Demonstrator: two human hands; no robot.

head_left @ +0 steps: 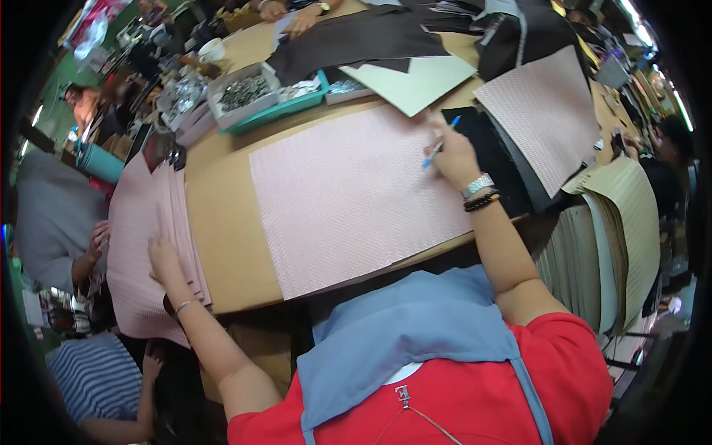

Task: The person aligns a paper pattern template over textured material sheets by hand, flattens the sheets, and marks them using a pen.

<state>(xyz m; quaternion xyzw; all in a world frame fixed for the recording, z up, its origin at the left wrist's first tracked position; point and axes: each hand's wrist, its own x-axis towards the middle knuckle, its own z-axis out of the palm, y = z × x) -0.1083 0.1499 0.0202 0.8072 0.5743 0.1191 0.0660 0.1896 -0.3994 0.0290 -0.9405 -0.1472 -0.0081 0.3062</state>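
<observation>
A large pink textured sheet lies flat on the table. Over its right part is my right hand, closed around a white and blue pen, with one finger stretched toward the sheet's far edge. Off to the left, my left hand is at a stack of similar pink sheets draped over the table's end, its fingers curled on the top sheet. A pale, pointed board rests just beyond the flat sheet.
Boxes of small metal parts and a teal tray stand at the back left. Dark material covers the far side, near another person's hands. More sheets hang at the right. Other people sit at the left.
</observation>
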